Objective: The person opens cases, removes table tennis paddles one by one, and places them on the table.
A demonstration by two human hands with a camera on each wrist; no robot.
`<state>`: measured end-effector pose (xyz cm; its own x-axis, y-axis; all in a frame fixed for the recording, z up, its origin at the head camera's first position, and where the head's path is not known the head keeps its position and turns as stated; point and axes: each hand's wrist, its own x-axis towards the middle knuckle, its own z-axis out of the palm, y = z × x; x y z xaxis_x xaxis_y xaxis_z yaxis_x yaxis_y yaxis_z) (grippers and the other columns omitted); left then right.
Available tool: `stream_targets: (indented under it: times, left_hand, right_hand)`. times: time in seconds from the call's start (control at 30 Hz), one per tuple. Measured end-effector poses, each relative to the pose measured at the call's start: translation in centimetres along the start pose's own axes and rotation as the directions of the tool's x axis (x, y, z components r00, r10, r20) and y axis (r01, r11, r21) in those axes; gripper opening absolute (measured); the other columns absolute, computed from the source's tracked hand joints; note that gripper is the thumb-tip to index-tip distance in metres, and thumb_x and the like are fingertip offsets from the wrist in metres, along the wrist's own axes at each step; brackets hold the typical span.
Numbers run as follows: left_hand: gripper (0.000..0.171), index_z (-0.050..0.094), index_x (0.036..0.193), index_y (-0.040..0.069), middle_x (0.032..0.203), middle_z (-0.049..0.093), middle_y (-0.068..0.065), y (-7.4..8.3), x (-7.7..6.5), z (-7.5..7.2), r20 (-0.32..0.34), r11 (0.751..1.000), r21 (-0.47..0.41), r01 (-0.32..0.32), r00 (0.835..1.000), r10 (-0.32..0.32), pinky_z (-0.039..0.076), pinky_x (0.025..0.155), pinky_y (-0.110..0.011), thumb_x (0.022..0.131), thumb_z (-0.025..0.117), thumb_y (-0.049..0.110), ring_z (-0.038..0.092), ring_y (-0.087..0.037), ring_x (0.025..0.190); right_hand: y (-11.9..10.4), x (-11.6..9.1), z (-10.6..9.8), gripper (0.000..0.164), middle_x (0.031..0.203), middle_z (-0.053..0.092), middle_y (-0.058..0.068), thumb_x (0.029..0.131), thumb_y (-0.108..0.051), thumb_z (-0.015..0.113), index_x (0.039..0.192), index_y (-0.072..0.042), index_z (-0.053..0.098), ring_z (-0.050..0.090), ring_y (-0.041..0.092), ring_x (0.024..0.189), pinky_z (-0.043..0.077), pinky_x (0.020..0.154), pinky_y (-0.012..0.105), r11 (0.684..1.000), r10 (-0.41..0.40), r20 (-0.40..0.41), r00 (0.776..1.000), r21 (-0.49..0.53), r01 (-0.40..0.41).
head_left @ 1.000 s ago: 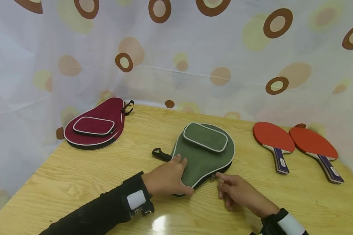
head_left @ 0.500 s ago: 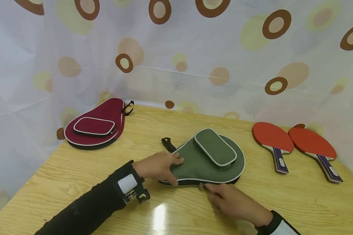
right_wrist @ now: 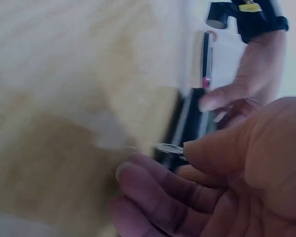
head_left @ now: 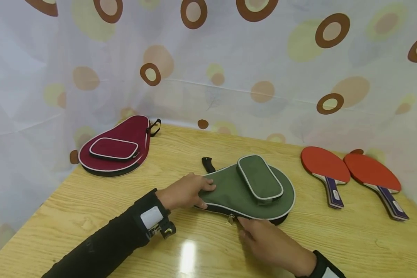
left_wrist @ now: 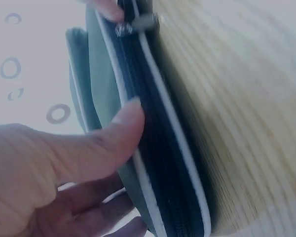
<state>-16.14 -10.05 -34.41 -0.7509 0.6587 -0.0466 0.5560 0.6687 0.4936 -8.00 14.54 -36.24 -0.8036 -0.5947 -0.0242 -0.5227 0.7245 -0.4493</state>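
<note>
A green table tennis bat case [head_left: 226, 189] with white piping and a raised pocket lies on the wooden table, its narrow end to the left. My left hand [head_left: 185, 191] grips that narrow end, fingers on top; in the left wrist view the thumb [left_wrist: 126, 126] presses the side beside the black zipper [left_wrist: 148, 108]. At the near edge, my right hand [head_left: 274, 243] pinches at the zipper slider. Its metal pull [right_wrist: 168, 148] shows just past the thumb tip in the right wrist view. The undersides of the right fingers are hidden in the head view.
A maroon bat case [head_left: 116, 144] lies at the back left. Two red table tennis bats [head_left: 324, 166] lie at the right, handles toward me. A patterned curtain [head_left: 208, 65] hangs behind the table [head_left: 135, 200].
The green case has turned counterclockwise, its narrow end swinging left and away from me. My right hand has moved left and closed on the slider; my left hand has shifted along the narrow end.
</note>
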Motion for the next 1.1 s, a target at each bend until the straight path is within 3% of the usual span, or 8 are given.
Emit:
stream_targets:
  times: [0.1,0.2,0.23,0.33,0.47,0.63,0.83,1.1]
  left_hand:
    - [0.042,0.07,0.123,-0.003,0.125,0.066,-0.019,1.5,-0.6,0.7,-0.107,0.996,0.088,-0.025,0.994,0.034,0.051,0.097,-0.039,0.085,0.081,0.01,0.063,-0.031,0.117]
    - [0.019,0.075,0.098,0.0,0.093,0.068,-0.009,3.8,-1.5,1.9,-0.237,0.979,0.2,-0.037,0.968,0.085,0.055,0.073,-0.03,0.088,0.08,0.016,0.066,-0.018,0.087]
    - [0.016,0.074,0.088,0.003,0.083,0.064,-0.004,4.6,-1.7,2.3,-0.255,0.974,0.223,-0.036,0.962,0.094,0.052,0.064,-0.027,0.088,0.079,0.018,0.063,-0.013,0.077]
    - [0.024,0.068,0.073,0.01,0.065,0.056,0.004,6.4,-1.7,3.6,-0.223,0.973,0.228,-0.014,0.973,0.066,0.043,0.048,-0.021,0.091,0.077,0.024,0.053,-0.005,0.057]
    - [0.029,0.064,0.066,0.011,0.057,0.054,0.007,7.2,-1.0,5.0,-0.152,0.978,0.203,0.044,0.988,-0.013,0.043,0.044,-0.022,0.091,0.076,0.022,0.05,-0.003,0.049]
    - [0.027,0.066,0.068,0.008,0.058,0.057,0.003,7.1,-0.3,5.8,-0.168,0.979,0.183,0.088,0.984,-0.057,0.046,0.045,-0.024,0.09,0.077,0.019,0.056,-0.006,0.052]
    - [0.028,0.067,0.065,0.008,0.056,0.055,0.006,7.0,0.2,6.1,-0.218,0.984,0.147,0.1,0.974,-0.067,0.042,0.044,-0.021,0.089,0.077,0.018,0.049,-0.001,0.05]
    - [0.03,0.063,0.063,0.012,0.053,0.048,0.009,6.4,0.7,6.1,-0.258,0.991,0.091,0.099,0.963,-0.073,0.039,0.044,-0.021,0.09,0.076,0.018,0.046,-0.001,0.05]
  right_hand:
    - [-0.5,-0.4,-1.3,0.01,0.076,0.054,-0.009,0.096,-0.006,0.064,0.089,-0.011,0.069,0.05,0.003,0.072,0.044,0.062,0.028,0.999,0.024,-0.081,0.996,-0.028,-0.026]
    - [-0.8,-0.6,-3.0,0.012,0.077,0.053,-0.01,0.092,-0.008,0.072,0.084,-0.016,0.07,0.046,0.003,0.069,0.043,0.06,0.026,0.996,0.043,-0.209,0.977,-0.069,-0.058]
    - [-0.8,-0.7,-3.6,0.007,0.084,0.057,-0.008,0.09,-0.01,0.075,0.093,-0.015,0.072,0.051,0.006,0.075,0.045,0.064,0.028,0.992,0.051,-0.244,0.968,-0.097,-0.077]
    - [-0.5,-0.4,-4.5,0.042,0.109,0.06,0.008,0.081,-0.018,0.085,0.119,-0.011,0.07,0.058,0.026,0.098,0.05,0.082,0.045,0.975,0.056,-0.315,0.947,-0.186,-0.119]
    - [0.6,0.4,-4.3,0.078,0.144,0.04,0.026,0.075,-0.029,0.09,0.144,-0.017,0.055,0.038,0.054,0.13,0.031,0.098,0.073,0.969,0.097,-0.249,0.964,-0.199,-0.149]
    - [1.9,1.3,-3.6,0.09,0.159,0.013,0.032,0.071,-0.042,0.09,0.15,-0.023,0.05,0.014,0.068,0.138,0.025,0.096,0.082,0.964,0.189,-0.161,0.969,-0.156,-0.215]
    - [2.4,1.8,-3.3,0.091,0.157,0.009,0.039,0.066,-0.045,0.093,0.143,-0.015,0.057,0.024,0.075,0.127,0.042,0.079,0.078,0.958,0.216,-0.155,0.964,-0.156,-0.24]
    - [1.8,2.2,-3.1,0.085,0.156,0.014,0.039,0.067,-0.038,0.094,0.141,-0.013,0.058,0.032,0.074,0.121,0.048,0.071,0.071,0.949,0.217,-0.157,0.963,-0.2,-0.246]
